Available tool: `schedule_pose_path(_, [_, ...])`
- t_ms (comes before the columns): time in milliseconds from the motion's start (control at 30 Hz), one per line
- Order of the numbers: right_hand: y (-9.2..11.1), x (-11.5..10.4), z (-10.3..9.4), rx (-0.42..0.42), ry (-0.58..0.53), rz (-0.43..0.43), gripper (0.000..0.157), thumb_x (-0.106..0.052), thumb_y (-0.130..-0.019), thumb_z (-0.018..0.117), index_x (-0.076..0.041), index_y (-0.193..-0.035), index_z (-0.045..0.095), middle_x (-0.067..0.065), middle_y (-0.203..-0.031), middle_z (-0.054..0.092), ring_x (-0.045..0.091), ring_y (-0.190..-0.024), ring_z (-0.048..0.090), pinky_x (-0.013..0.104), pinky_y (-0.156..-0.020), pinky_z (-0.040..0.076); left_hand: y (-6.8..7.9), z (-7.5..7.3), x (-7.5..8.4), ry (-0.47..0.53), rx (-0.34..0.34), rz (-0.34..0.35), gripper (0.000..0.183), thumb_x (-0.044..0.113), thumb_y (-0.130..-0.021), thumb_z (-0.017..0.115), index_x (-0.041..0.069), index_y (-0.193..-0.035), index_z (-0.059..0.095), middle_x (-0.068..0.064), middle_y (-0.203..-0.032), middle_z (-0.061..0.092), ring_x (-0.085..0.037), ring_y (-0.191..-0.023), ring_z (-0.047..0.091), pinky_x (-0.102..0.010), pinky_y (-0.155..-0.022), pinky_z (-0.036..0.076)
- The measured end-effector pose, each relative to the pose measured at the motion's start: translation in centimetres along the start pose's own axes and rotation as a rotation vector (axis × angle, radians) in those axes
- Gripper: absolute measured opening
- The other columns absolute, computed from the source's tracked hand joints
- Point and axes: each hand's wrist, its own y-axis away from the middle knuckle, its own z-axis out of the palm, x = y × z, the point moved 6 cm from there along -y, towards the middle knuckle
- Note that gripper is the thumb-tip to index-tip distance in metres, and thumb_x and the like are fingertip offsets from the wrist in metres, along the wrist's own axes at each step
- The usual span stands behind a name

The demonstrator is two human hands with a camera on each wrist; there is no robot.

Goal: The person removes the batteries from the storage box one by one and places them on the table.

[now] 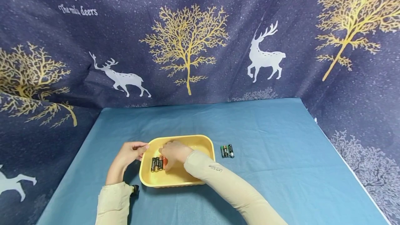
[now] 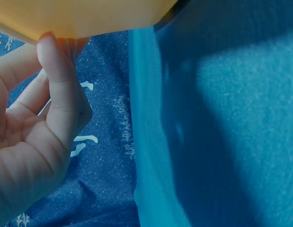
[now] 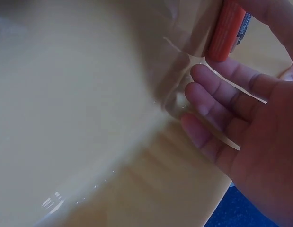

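A yellow plastic basket (image 1: 175, 184) sits on the blue cloth. My left hand (image 1: 128, 153) pinches its left rim between thumb and fingers; the left wrist view shows the thumb (image 2: 54, 71) against the basket wall (image 2: 103, 19). Inside the basket is my right hand (image 1: 175, 151), with thumb and index finger at the two ends of a red battery (image 3: 226, 30). The other right-hand fingers (image 3: 208, 104) are loosely bent near the basket wall. Black batteries (image 1: 157, 164) stand in a row beside the red one, at the basket's left side.
To the right of the basket, several batteries (image 1: 226, 151) lie side by side on the blue cloth (image 1: 281, 169). A dark curtain (image 1: 200, 44) printed with trees and deer rises behind and beside the table. A small black device (image 1: 135, 191) is at the left wrist.
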Motion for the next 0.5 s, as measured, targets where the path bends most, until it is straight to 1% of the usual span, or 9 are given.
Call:
schedule_pose_path(133, [0.2, 0.1, -0.1, -0.003, -0.010, -0.006, 0.037, -0.052, -0.073, 0.077, -0.025, -0.093, 0.061, -0.010, -0.089, 0.058, 0.008, -0.087, 0.056, 0.019, -0.078, 0.044, 0.0, 0.0, 0.0, -0.003, -0.002, 0.004, 0.029, 0.006, -0.093, 0.062, -0.014, -0.114, 0.063, -0.013, -0.083, 0.069, -0.017, -0.061, 0.063, -0.031, -0.057, 0.057])
schedule_pose_path(300, [0.5, 0.3, -0.2, -0.001, -0.027, 0.002, 0.031, -0.049, -0.073, 0.078, -0.026, -0.084, 0.059, -0.011, -0.085, 0.056, 0.007, -0.088, 0.054, 0.019, -0.080, 0.043, -0.1, 0.0, -0.2, -0.010, 0.004, -0.008, 0.028, 0.007, -0.094, 0.062, -0.013, -0.114, 0.064, -0.010, -0.082, 0.069, -0.016, -0.061, 0.063, -0.030, -0.057, 0.057])
schedule_pose_path(500, [1.1, 0.4, -0.3, -0.006, -0.030, 0.002, 0.030, -0.049, -0.073, 0.077, -0.027, -0.081, 0.057, -0.012, -0.084, 0.055, 0.008, -0.089, 0.053, 0.020, -0.080, 0.043, 0.0, 0.1, -0.5, -0.007, 0.006, -0.014, 0.029, 0.008, -0.094, 0.061, -0.012, -0.114, 0.064, -0.010, -0.082, 0.069, -0.016, -0.062, 0.063, -0.031, -0.058, 0.057])
